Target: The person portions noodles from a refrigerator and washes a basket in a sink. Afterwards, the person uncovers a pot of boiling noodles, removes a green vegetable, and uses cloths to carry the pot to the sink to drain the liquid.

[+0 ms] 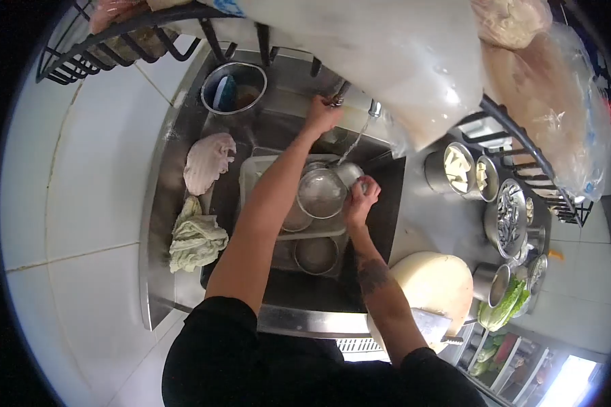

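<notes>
My left hand [321,117] reaches up to the back of the sink and closes around the tap handle [336,99]. Water runs from the spout [375,107] in a thin stream. Below it, my right hand [363,195] is closed on the rim of a small metal bowl [348,173], which is tilted and partly hidden by the fingers. A round metal bowl [322,194] sits right beside that hand, over a pale plastic tray [251,168] in the sink. Another round metal bowl [316,256] lies nearer to me.
On the left ledge are a pink cloth [209,163], a greenish rag [195,237] and a metal pot [235,71] holding a sponge. At right stand a round chopping board [431,281] with a cleaver [433,327], and several metal containers of food. A black rack [523,146] with plastic bags hangs overhead.
</notes>
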### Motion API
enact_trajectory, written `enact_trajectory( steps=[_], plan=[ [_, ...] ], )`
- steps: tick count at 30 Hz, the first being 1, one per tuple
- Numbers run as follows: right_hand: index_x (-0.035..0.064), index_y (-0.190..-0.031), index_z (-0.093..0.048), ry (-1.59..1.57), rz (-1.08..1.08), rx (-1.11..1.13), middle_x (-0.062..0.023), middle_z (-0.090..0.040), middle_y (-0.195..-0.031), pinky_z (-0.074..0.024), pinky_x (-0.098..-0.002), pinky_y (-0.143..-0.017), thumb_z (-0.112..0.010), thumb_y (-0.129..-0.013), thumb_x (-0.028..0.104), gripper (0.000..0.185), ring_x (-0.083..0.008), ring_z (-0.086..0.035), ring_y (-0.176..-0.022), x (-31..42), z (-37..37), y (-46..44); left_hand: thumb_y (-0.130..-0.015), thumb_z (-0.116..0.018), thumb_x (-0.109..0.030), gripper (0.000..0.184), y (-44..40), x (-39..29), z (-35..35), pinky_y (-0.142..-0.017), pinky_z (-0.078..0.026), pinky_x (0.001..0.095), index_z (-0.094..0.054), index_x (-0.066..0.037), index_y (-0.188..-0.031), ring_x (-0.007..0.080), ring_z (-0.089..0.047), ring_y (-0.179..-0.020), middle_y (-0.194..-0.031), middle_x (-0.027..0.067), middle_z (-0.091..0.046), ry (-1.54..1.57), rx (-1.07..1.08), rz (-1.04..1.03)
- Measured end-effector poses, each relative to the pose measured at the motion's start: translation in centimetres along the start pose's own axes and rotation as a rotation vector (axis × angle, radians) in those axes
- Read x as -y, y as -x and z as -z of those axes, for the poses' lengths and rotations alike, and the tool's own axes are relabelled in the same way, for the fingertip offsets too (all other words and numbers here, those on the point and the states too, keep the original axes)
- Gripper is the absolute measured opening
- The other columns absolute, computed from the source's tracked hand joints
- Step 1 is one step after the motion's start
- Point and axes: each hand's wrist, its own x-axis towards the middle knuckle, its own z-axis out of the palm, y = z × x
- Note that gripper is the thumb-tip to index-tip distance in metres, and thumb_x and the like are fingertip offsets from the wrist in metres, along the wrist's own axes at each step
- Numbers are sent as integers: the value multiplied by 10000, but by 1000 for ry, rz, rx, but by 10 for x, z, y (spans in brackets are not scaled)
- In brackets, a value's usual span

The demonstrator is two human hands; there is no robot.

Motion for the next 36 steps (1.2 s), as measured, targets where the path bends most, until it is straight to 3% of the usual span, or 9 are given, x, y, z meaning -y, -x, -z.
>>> enact_trajectory(
  steps=[2, 7, 12, 15, 18, 20, 25, 30, 36],
  plan=[
    [7, -899, -543, -345, -438, -112, -89, -429, -979, -409, -299, -751, -520, -713, -42, 194, -187, -436, -870, -9, -14, -6, -798, -701, -357, 477, 6, 7, 14, -522, -489, 348, -466, -75, -1102, 211, -627, -610, -869, 91, -663, 1221, 506, 446],
    [75, -753, -412, -814, -1331, -35, 7, -371, -754, -352, -255, -611, -477, -780, -75, 166, -119, -319, -721, -21, -5, -30, -838, -619, -466, 479, 99, 51, -36, -742, -483, 349, -537, -75, -1103, 202, -600, -895, -1011, 68, -619, 793, -67, 367],
    [100, -755, -381, -923, -1568, 175, -6, -384, -798, -434, -451, -690, -515, -795, -53, 207, -167, -378, -742, 6, -21, 12, -835, -585, -353, 298, 191, 69, -10, -631, -467, 387, -580, -60, -888, 220, -580, -772, -848, 57, -598, 1347, 234, 1221],
    [103, -797, -444, -914, -1427, 318, -55, -459, -860, -447, -528, -732, -570, -780, -42, 193, -235, -476, -755, 10, -28, 25, -821, -547, -223, 343, 197, 129, -38, -797, -519, 387, -540, -59, -1122, 251, -604, -927, -1024, 94, -598, 1295, 441, 1184],
    [79, -871, -510, 104, -318, -45, -126, -528, -893, -472, -517, -724, -603, -769, 21, 150, -333, -555, -801, 9, -23, 4, -800, -492, -170, 287, 186, 110, -33, -791, -531, 422, -572, -51, -1049, 259, -609, -919, -960, 104, -611, 1256, 504, 1053],
    [48, -937, -605, 24, 74, 656, -188, -581, -942, -461, -474, -808, -598, -757, 108, 190, -378, -593, -859, -14, -24, -18, -812, -491, -181, 264, 189, 96, -49, -793, -530, 444, -580, -49, -1022, 261, -608, -907, -930, 107, -616, 1146, 564, 975],
    [26, -938, -637, -65, -557, 455, -147, -660, -893, -490, -471, -775, -530, -822, 159, 207, -322, -626, -884, -32, -36, -76, -823, -503, -141, 136, 157, -20, -36, -657, -525, 482, -582, -84, -917, 255, -584, -847, -873, 105, -595, 1386, 785, 941],
    [10, -1002, -619, 270, 347, 1143, -221, -635, -961, -509, -454, -723, -611, -757, 169, 292, -371, -638, -866, -111, -5, -125, -849, -491, -165, 108, 118, -25, -64, -763, -517, 444, -548, -77, -821, 197, -571, -871, -863, 89, -567, 1179, 719, 842],
    [60, -971, -658, -234, 202, 884, -205, -641, -922, -495, -461, -741, -598, -807, 223, 239, -375, -631, -893, -120, 68, -148, -847, -493, -160, 218, 81, -120, -87, -772, -520, 523, -570, 2, -972, 271, -598, -844, -923, 132, -588, 1155, 660, 957]
  ],
)
